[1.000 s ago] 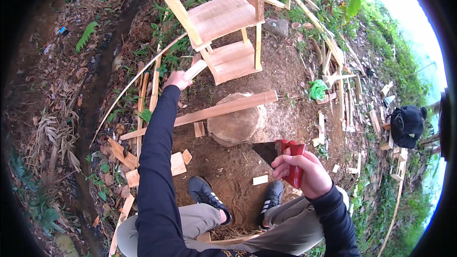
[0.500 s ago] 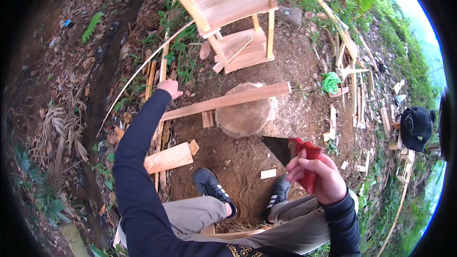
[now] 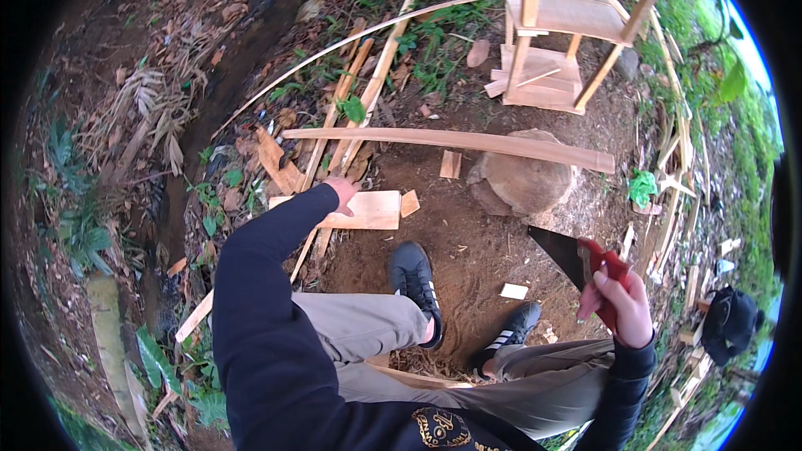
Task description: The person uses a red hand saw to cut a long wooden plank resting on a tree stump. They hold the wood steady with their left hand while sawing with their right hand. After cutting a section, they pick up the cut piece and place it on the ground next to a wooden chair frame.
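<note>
A: The long wooden plank (image 3: 468, 144) lies across the tree stump (image 3: 525, 181). The short flat board (image 3: 368, 210) sits on the bare dirt, just left of it.

B: The left hand (image 3: 341, 193) rests on that board, fingers curled at its near end. Get a full grip before lifting.

A: And the right hand (image 3: 620, 305)?

B: Fingers wrapped around the red-handled handsaw (image 3: 576, 257); keep its blade away from the knee.

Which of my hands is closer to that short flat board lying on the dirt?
Left. Your left hand is on the left end of the short flat board. Your right hand is well off to its right, gripping the red-handled saw beyond the stump.
</note>
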`<action>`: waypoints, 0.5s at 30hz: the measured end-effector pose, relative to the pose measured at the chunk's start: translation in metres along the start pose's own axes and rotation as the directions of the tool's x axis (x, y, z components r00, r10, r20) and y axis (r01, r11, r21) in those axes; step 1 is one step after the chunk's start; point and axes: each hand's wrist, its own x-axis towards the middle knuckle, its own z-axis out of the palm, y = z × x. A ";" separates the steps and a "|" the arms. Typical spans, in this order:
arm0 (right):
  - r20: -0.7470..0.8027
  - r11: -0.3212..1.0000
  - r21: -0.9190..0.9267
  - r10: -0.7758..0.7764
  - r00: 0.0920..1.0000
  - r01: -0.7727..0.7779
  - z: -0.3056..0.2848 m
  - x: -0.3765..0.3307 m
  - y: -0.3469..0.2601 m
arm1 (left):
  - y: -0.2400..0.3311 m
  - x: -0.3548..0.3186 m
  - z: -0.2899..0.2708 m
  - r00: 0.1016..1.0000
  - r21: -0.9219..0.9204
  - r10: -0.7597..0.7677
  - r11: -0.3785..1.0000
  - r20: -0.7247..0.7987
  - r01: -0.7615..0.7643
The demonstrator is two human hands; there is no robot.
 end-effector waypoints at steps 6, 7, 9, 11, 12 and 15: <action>0.109 0.900 -0.428 0.139 0.984 -0.080 0.014 0.004 -0.005 | 0.039 0.008 0.025 0.976 0.142 -0.214 0.968 0.035 0.207; 0.079 0.913 -0.394 0.150 0.986 -0.107 0.017 0.006 -0.008 | 0.044 0.009 0.026 0.973 0.147 -0.229 0.964 0.022 0.224; 0.026 0.935 -0.315 0.176 0.984 -0.159 0.023 0.008 -0.018 | 0.046 0.022 0.042 0.969 0.146 -0.235 0.964 0.074 0.222; 0.000 0.947 -0.286 0.154 0.988 -0.147 0.018 0.010 -0.017 | 0.058 0.033 0.050 0.965 0.156 -0.245 0.961 0.090 0.229; -0.014 0.953 -0.263 0.151 0.988 -0.149 0.017 0.009 -0.018 | 0.065 0.039 0.052 0.966 0.147 -0.252 0.959 0.061 0.241; -0.014 0.953 -0.264 0.150 0.989 -0.149 0.015 0.007 -0.017 | 0.072 0.042 0.064 0.961 0.184 -0.258 0.944 -0.098 0.272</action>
